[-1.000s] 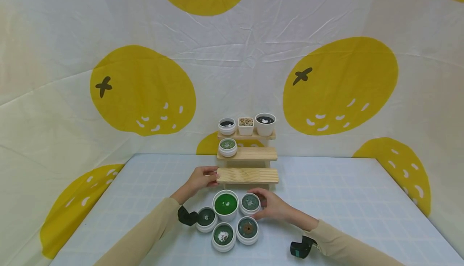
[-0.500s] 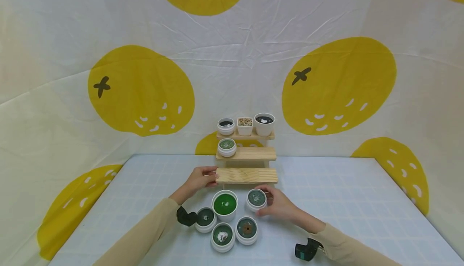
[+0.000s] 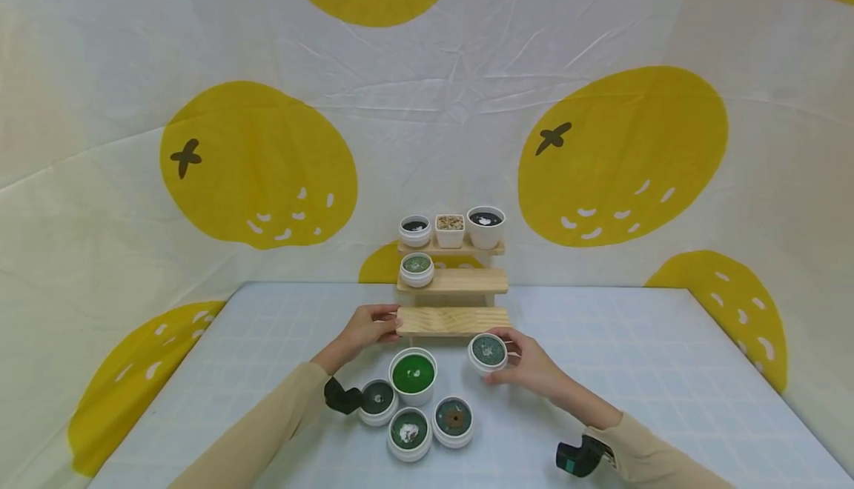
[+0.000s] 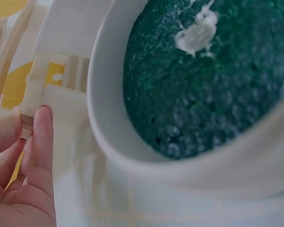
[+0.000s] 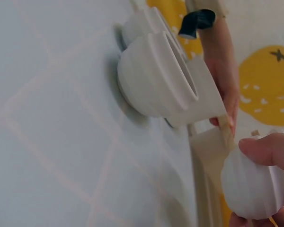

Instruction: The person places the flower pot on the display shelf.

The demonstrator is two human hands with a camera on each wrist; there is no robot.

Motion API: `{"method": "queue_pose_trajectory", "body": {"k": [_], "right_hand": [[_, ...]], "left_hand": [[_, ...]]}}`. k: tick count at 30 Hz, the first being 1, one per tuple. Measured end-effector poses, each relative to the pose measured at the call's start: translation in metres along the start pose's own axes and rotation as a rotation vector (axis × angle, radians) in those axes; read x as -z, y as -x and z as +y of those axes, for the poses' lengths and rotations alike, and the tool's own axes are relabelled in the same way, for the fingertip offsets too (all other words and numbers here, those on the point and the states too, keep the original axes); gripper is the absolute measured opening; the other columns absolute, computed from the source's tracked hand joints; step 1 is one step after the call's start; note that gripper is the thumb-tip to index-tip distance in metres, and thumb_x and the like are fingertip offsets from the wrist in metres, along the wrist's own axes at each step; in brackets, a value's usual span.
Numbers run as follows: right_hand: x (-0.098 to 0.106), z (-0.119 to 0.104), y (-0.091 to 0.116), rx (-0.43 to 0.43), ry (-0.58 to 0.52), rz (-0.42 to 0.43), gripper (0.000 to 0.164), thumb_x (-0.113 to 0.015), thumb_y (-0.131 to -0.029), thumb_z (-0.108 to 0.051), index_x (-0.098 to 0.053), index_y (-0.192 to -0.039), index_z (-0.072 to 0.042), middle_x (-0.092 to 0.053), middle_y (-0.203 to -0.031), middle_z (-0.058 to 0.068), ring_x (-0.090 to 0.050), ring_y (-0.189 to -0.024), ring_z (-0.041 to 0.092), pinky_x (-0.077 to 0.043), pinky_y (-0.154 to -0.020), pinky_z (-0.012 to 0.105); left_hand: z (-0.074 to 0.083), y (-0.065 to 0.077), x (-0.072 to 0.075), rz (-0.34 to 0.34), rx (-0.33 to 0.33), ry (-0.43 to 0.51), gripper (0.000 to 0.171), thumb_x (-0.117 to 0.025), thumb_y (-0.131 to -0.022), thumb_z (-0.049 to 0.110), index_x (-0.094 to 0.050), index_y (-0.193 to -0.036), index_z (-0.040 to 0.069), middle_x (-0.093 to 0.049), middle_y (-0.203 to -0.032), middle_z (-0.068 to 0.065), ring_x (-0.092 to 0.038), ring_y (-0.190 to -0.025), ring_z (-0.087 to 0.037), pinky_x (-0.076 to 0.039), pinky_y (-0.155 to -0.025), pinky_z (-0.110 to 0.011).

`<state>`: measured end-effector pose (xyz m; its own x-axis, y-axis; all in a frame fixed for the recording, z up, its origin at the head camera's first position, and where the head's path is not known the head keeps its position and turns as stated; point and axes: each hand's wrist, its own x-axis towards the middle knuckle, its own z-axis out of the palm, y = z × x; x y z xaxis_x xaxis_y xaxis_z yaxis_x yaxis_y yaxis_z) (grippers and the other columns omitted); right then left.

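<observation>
My right hand (image 3: 532,364) grips a small round white pot (image 3: 488,352) with a grey-green filling, raised off the table near the right end of the lowest wooden step. In the right wrist view the thumb lies on the side of this pot (image 5: 251,182). My left hand (image 3: 363,328) pinches the left end of the stepped wooden stand's lowest board (image 3: 454,321); the left wrist view shows thumb and fingers (image 4: 41,146) on that wooden end. Close to the left forearm stands a taller white pot (image 3: 413,375) filled with bright green.
Three round white pots stand at the front: a dark one (image 3: 378,400), one with a white patch (image 3: 409,433), one with a brown centre (image 3: 454,421). The middle step bears a green-filled pot (image 3: 416,270); the top step (image 3: 427,247) bears three pots. A fruit-print sheet (image 3: 440,141) hangs behind.
My right hand has lifted the grey-green pot away from the group and carried it right and toward the stand. The left hand stays on the lowest board's end.
</observation>
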<state>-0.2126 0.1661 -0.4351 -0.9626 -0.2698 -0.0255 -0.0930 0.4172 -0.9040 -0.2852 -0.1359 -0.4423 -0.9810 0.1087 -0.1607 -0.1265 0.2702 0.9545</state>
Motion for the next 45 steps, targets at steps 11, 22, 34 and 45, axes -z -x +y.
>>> {"method": "queue_pose_trajectory", "body": {"k": [11,22,34,45], "right_hand": [[0.002,-0.018,-0.007,0.031,0.012,0.016,0.070,-0.085,-0.070,-0.010,-0.051,-0.131,-0.004,-0.057,-0.128,0.011,-0.056,-0.113,0.024,-0.047,-0.105,0.050],[0.009,-0.031,-0.015,0.106,-0.009,0.022,0.069,-0.083,-0.072,-0.010,-0.049,-0.132,-0.003,-0.055,-0.129,0.015,-0.056,-0.116,0.028,-0.046,-0.106,0.048],[0.013,-0.048,-0.029,0.165,0.019,0.072,0.072,-0.084,-0.072,-0.012,-0.048,-0.133,0.000,-0.056,-0.128,0.018,-0.054,-0.116,0.031,-0.048,-0.104,0.046],[0.016,-0.054,-0.050,0.151,0.034,0.112,0.069,-0.082,-0.073,-0.012,-0.050,-0.133,-0.006,-0.056,-0.131,0.015,-0.054,-0.119,0.032,-0.046,-0.106,0.048]], "left_hand": [[-0.001,-0.003,0.002,0.008,0.012,-0.018,0.041,-0.065,-0.089,0.002,-0.056,-0.129,-0.006,-0.062,-0.106,-0.020,-0.063,-0.065,-0.009,-0.062,-0.069,-0.030],[-0.001,-0.003,0.003,-0.040,-0.025,0.022,0.042,-0.062,-0.090,0.000,-0.053,-0.131,-0.009,-0.063,-0.103,-0.018,-0.065,-0.066,-0.008,-0.062,-0.066,-0.027],[0.002,0.000,0.003,-0.023,-0.023,0.020,0.041,-0.063,-0.090,0.000,-0.055,-0.129,-0.008,-0.063,-0.101,-0.017,-0.064,-0.065,-0.008,-0.061,-0.065,-0.026],[0.000,0.000,0.003,-0.024,-0.021,0.022,0.041,-0.062,-0.090,0.000,-0.055,-0.129,-0.008,-0.063,-0.101,-0.017,-0.064,-0.065,-0.008,-0.061,-0.065,-0.026]]}}
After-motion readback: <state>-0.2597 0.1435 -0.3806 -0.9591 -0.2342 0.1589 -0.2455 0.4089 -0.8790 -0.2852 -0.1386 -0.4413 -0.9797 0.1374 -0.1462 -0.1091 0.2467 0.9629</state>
